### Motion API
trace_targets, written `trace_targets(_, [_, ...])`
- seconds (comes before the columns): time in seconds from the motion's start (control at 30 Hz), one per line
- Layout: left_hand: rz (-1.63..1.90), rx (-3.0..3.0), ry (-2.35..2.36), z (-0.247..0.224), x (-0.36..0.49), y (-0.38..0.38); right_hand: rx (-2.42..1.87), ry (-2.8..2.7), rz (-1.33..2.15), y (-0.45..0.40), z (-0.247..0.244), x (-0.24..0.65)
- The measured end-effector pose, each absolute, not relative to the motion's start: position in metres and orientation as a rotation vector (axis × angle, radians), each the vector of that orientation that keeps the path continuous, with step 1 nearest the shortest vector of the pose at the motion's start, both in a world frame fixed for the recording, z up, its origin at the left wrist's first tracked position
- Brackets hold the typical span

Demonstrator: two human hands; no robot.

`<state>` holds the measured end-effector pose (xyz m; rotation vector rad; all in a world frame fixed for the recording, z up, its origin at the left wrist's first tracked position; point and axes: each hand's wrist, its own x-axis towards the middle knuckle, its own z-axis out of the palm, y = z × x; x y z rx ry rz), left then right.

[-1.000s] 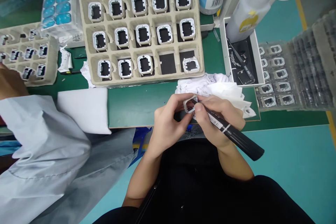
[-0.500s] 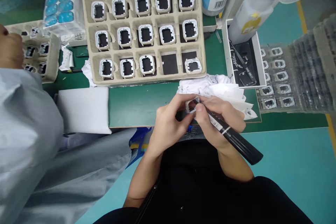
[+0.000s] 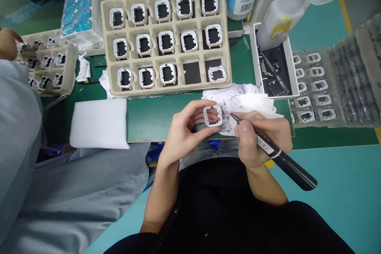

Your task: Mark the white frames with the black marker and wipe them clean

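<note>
Our left hand pinches a small white square frame between thumb and fingertips, just in front of the pulp tray of similar frames. Our right hand is clenched around a black marker pen, its tip just beside the frame, not touching. Crumpled white cloth lies between hands and tray.
</note>
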<state>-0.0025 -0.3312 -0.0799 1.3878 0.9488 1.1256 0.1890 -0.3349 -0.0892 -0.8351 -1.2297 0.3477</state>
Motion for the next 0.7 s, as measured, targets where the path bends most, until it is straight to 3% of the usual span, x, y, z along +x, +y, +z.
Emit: trace_targets(0.7, [1.227,1.516,1.076,-0.0803,-0.0009,-0.3324,-0.833,-1.312,0.38,-0.3369,-0.0894,0.192])
